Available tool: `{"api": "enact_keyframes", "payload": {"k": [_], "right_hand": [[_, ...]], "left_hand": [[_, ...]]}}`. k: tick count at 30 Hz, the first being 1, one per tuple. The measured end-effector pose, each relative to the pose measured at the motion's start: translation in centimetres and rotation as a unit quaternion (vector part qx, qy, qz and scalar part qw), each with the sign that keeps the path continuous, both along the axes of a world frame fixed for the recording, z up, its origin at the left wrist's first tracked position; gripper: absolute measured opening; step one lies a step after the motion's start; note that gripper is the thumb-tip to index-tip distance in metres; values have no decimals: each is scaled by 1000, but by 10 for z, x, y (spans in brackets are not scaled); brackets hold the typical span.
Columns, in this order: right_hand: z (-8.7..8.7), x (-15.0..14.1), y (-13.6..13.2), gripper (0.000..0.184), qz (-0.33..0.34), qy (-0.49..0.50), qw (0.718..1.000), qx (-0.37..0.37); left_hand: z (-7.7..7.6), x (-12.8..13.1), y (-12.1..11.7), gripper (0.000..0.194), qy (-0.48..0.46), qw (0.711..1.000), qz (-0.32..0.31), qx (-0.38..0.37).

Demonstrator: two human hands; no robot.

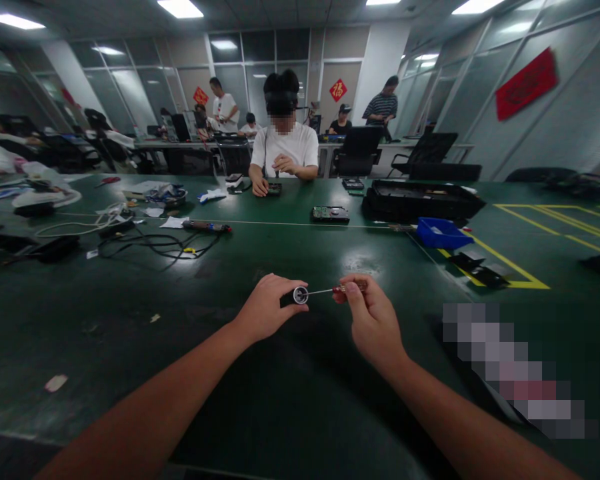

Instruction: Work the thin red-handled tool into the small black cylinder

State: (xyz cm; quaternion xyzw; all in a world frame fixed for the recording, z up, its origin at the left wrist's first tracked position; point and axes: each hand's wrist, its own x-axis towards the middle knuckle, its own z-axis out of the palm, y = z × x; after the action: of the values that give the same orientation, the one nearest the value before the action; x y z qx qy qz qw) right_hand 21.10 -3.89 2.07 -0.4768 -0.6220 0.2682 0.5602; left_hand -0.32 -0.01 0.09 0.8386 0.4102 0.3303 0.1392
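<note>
Between the thumb and fingers of my left hand [265,307] is a small round part [301,295] with a pale ring-shaped rim, its open face turned toward me. My right hand [375,313] is closed around the reddish handle of a screwdriver [323,291]. Its thin metal shaft points left, and the tip reaches the face of the round part. Whether the tip sits in a screw is too small to tell. Both hands are held above the green table [260,400].
A person [284,143] across the table works on a small dark device. A hard drive [331,214], a black tray [423,200] and a blue bin [443,233] lie ahead. Black cables [155,243] and a dark-handled tool [207,227] lie at left. A pixelated sheet is at right.
</note>
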Motion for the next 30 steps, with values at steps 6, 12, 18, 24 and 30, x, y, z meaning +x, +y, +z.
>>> {"api": "enact_keyframes", "payload": {"k": [6,12,18,24,30], "right_hand": [[8,2,-6,21,-26,-153,987,35],[10,4,-8,35,-62,-225,969,86],[8,5,-9,29,-42,-230,967,99],[6,6,-10,23,12,-263,955,133],[9,5,-9,12,55,-256,953,156]], "left_hand": [[-1,0,1,38,1,1000,5,2],[-5,-1,2,38,3,1000,5,2],[-5,-1,2,37,-1,1000,2,11],[-5,-2,2,36,0,1000,4,8],[-5,-2,2,37,10,1000,6,8]]}}
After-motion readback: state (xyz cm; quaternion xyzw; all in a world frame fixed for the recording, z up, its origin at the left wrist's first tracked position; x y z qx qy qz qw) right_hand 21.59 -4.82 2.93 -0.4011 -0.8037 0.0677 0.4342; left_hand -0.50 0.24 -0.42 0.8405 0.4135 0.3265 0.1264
